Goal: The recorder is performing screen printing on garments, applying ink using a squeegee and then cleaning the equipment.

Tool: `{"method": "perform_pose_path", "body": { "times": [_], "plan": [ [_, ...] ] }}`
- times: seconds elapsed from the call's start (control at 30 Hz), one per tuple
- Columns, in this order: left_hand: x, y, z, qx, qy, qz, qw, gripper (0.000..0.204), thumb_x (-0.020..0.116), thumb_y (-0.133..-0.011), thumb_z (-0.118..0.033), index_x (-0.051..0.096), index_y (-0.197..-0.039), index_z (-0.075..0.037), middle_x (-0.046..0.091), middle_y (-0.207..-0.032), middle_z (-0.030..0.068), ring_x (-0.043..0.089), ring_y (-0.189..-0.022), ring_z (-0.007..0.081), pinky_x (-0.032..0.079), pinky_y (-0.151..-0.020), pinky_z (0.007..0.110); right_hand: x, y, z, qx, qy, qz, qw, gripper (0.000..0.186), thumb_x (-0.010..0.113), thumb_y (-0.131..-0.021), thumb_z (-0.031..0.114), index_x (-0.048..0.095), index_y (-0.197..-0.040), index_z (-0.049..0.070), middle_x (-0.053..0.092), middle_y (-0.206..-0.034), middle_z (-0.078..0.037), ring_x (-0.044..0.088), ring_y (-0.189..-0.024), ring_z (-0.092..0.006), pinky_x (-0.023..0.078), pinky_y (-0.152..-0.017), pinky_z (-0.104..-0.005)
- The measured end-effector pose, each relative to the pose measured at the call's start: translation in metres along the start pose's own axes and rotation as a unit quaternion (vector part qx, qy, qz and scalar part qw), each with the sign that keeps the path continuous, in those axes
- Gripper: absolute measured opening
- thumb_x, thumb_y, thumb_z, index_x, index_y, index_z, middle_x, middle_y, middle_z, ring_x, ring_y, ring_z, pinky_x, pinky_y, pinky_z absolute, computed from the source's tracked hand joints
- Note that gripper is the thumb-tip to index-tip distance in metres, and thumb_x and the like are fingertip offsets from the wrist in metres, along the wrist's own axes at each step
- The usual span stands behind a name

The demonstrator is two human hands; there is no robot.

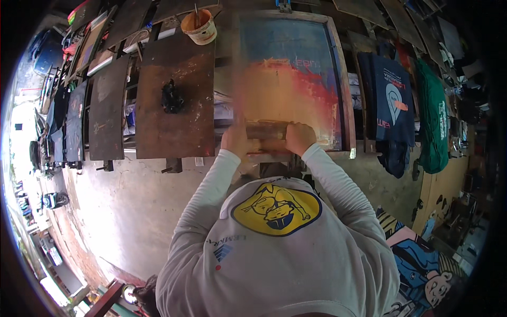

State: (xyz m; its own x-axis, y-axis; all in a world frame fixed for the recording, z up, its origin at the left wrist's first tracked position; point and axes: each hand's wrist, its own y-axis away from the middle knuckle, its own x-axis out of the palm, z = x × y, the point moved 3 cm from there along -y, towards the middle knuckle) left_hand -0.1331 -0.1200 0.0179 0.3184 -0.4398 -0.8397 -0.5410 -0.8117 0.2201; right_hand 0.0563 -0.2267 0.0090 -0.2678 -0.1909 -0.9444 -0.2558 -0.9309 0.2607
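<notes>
A wooden-framed printing screen lies in front of me, its mesh blue at the far end and smeared with orange and red ink nearer to me. Across the near end of the mesh rests a wide wooden squeegee. My left hand is closed round its left end, and my right hand grips the right end. Both arms reach forward in long white sleeves. The squeegee's lower edge is partly hidden, and the frame's left side is blurred.
Left of the screen is a brown board with a crumpled black lump on it. An ink-stained bucket with a stick stands at the far left. Dark blue printed shirts and green shirts lie on boards to the right.
</notes>
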Motion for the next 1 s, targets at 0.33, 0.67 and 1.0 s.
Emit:
{"method": "perform_pose_path", "body": {
  "times": [0.33,0.67,1.0],
  "plan": [
    [-0.079,0.103,0.051,0.054,0.804,0.119,0.58,0.061,0.057,-0.087,0.002,0.041,-0.145,-0.006,0.054,-0.133,0.0108,0.057,-0.116,0.0241,0.048,-0.096,0.039,0.034,0.025,0.001,0.026,0.014,-0.1,0.995,0.031,0.069,-0.076,0.03,0.069,-0.09,0.003,0.07,-0.086,-0.025,0.068,-0.081,-0.0423,0.056,-0.076,-0.0499],
    [-0.093,0.204,0.116,0.066,0.836,0.006,0.545,0.061,0.056,-0.09,-0.007,0.037,-0.148,-0.004,0.054,-0.134,0.0091,0.055,-0.117,0.0216,0.045,-0.1,0.038,0.028,0.056,0.006,-0.04,0.02,-0.087,0.995,0.06,0.078,-0.072,0.046,0.065,-0.111,0.003,0.068,-0.1,-0.024,0.065,-0.094,-0.0421,0.052,-0.085,-0.048],
    [-0.075,0.171,0.148,-0.027,0.844,-0.07,0.531,0.051,0.06,-0.094,-0.021,0.047,-0.14,-0.003,0.061,-0.122,0.0084,0.06,-0.106,0.0196,0.049,-0.094,0.035,-0.049,0.102,0.039,-0.098,-0.157,-0.217,0.958,0.058,0.077,-0.081,0.033,0.058,-0.128,0.004,0.065,-0.095,-0.015,0.064,-0.087,-0.0338,0.052,-0.077,-0.0414]
  ]
}}
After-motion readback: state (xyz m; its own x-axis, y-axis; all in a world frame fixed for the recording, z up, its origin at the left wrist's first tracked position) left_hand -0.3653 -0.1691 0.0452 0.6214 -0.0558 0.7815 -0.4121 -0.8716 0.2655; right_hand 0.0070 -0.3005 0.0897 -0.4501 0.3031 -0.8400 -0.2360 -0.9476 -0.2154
